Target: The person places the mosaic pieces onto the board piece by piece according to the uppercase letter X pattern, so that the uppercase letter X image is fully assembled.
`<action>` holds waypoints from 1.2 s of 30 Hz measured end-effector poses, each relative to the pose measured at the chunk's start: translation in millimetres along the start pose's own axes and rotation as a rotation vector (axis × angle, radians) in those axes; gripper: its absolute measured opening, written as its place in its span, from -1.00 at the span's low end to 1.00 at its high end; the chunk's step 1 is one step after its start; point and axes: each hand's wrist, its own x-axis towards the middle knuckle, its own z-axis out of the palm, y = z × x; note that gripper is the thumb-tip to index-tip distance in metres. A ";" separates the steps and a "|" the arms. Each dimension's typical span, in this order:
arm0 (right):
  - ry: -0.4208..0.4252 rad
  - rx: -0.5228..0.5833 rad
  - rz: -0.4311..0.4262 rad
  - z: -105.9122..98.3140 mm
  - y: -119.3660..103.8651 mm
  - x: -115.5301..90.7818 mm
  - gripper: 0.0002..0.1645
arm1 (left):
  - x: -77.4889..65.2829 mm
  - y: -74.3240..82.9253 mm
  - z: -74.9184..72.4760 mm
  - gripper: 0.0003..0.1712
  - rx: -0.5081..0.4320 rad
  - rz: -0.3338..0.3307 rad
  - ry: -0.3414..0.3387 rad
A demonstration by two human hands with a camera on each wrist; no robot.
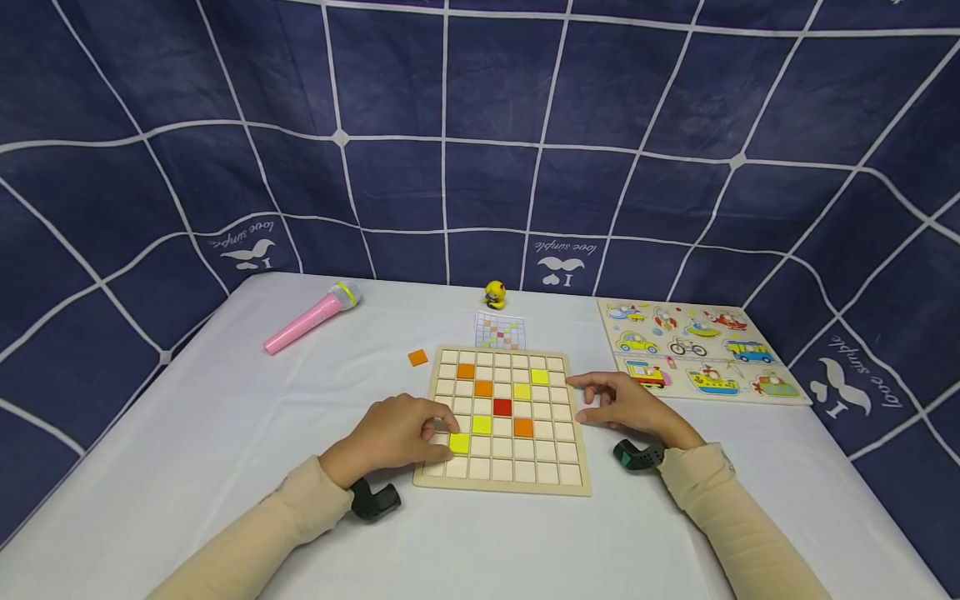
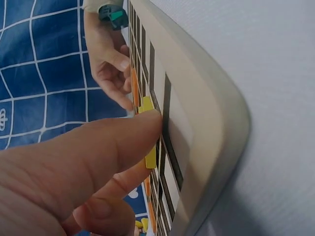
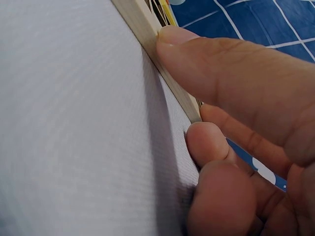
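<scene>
My left hand (image 1: 396,429) pinches a yellow square tile (image 1: 459,443) between thumb and index finger, at the lower left of a wooden grid board (image 1: 510,487). In the left wrist view the yellow tile (image 2: 150,161) is low against the grid, partly hidden by the thumb. Other coloured tiles lie in the grid: a red tile (image 1: 502,407) near the middle, with orange and yellow ones on diagonals around it. At the board's right edge is my right hand (image 1: 630,408). Its thumb touches the wooden edge (image 3: 179,96), and the other fingers are loosely bent.
A loose orange tile (image 1: 417,357) lies left of the board. Behind the board are a printed pattern card (image 1: 500,332) and a small yellow figurine (image 1: 495,294). A pink toy microphone (image 1: 311,318) lies at the back left, a picture puzzle board (image 1: 697,350) at the right.
</scene>
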 end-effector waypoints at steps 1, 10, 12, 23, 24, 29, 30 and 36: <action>0.000 0.001 0.001 -0.1 -0.4 -0.4 -0.27 | 0.0 0.0 -0.2 -0.72 0.000 -0.003 -0.001; -0.001 0.017 -0.005 0.1 -0.6 -0.8 -0.27 | -0.7 -0.3 -2.2 -0.71 0.005 -0.024 -0.024; -0.001 0.018 -0.004 0.1 -0.6 -0.6 -0.27 | -0.6 -1.6 -3.5 -0.71 0.001 -0.010 -0.030; -0.005 0.023 -0.008 0.7 2.8 1.3 -0.27 | 9.0 -27.6 -14.3 -0.66 -0.276 0.128 -0.119; -0.004 0.025 -0.006 1.0 3.1 1.3 -0.27 | 9.8 -30.5 -15.9 -0.65 -0.305 0.128 -0.113; -0.005 0.027 -0.012 2.2 3.9 1.6 -0.27 | 14.1 -47.2 -24.6 -0.61 -0.390 0.064 -0.060; -0.004 0.029 -0.009 2.2 4.0 1.6 -0.27 | 15.5 -51.1 -26.3 -0.59 -0.411 0.044 -0.053; -0.007 0.043 -0.019 2.0 2.3 0.8 -0.26 | 24.9 -74.5 -36.3 -0.53 -0.490 -0.050 -0.001</action>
